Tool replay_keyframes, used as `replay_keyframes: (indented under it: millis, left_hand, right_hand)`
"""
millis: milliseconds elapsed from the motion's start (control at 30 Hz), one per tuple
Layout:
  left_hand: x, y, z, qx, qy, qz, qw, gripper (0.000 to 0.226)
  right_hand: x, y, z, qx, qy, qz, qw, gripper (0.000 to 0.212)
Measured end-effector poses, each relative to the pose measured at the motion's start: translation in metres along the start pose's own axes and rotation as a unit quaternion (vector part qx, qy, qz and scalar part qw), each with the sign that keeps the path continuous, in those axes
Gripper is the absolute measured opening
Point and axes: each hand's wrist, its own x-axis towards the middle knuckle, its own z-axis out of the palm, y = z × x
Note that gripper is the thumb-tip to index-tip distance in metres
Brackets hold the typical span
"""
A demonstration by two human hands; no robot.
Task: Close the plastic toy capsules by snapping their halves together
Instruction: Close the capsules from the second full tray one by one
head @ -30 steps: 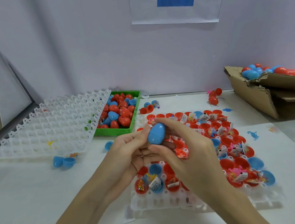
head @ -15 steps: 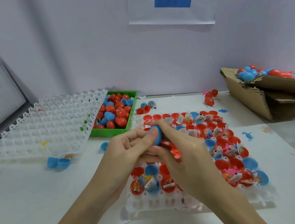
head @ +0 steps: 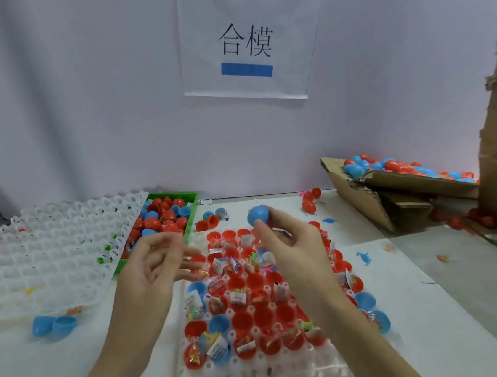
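Observation:
My right hand (head: 291, 245) holds a blue capsule (head: 258, 214) at its fingertips, raised above the far end of the white grid tray (head: 262, 376). That tray holds several open red and blue capsule halves (head: 263, 313), many with small packed toys inside. My left hand (head: 154, 267) hovers over the tray's left edge with fingers spread and loose, holding nothing.
A green bin (head: 191, 196) of red and blue capsule halves stands at the back left, next to an empty white grid tray (head: 47, 251). A cardboard box (head: 375, 201) of closed capsules lies at the right. Two blue halves (head: 53, 325) lie loose at the left.
Both hands were pressing the blue capsule together. Now the left hand has let go and drawn left, and the right hand lifts the capsule up and to the right. The camera tilted upward.

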Motion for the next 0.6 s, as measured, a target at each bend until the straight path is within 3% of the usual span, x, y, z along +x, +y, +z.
replay_keyframes:
  millis: [67, 133, 200, 233, 333, 400, 533, 600]
  left_hand:
    - [0.003, -0.001, -0.006, -0.016, 0.020, -0.013, 1.000, 0.035]
    - [0.004, -0.003, -0.008, -0.014, 0.019, -0.028, 0.999, 0.035]
    - [0.005, -0.005, -0.009, 0.003, 0.010, -0.033, 0.999, 0.033]
    - [0.005, -0.007, -0.008, 0.013, 0.005, -0.034, 0.999, 0.031]
    - [0.007, -0.009, -0.009, 0.029, -0.003, -0.034, 0.999, 0.031]
    - [0.008, -0.010, -0.010, 0.033, -0.004, -0.031, 0.999, 0.032]
    - [0.008, -0.013, -0.010, 0.046, -0.006, -0.024, 0.999, 0.035]
    - [0.008, -0.014, -0.011, 0.056, -0.004, -0.022, 0.998, 0.033]
  right_hand:
    - [0.042, -0.013, -0.027, 0.242, 0.043, 0.116, 0.962, 0.023]
    - [0.084, -0.028, -0.059, 0.471, 0.095, 0.137, 0.866, 0.027]
    - [0.116, -0.037, -0.083, 0.561, 0.147, 0.097, 0.809, 0.037]
    - [0.126, -0.038, -0.090, 0.561, 0.157, 0.089, 0.808, 0.038]
    - [0.129, -0.027, -0.091, 0.430, 0.127, 0.126, 0.885, 0.018]
    - [0.117, -0.014, -0.080, 0.320, 0.084, 0.141, 0.933, 0.018]
    - [0.078, 0.002, -0.056, 0.083, -0.005, 0.111, 0.990, 0.020]
    - [0.061, 0.007, -0.041, -0.077, -0.038, 0.078, 0.993, 0.020]
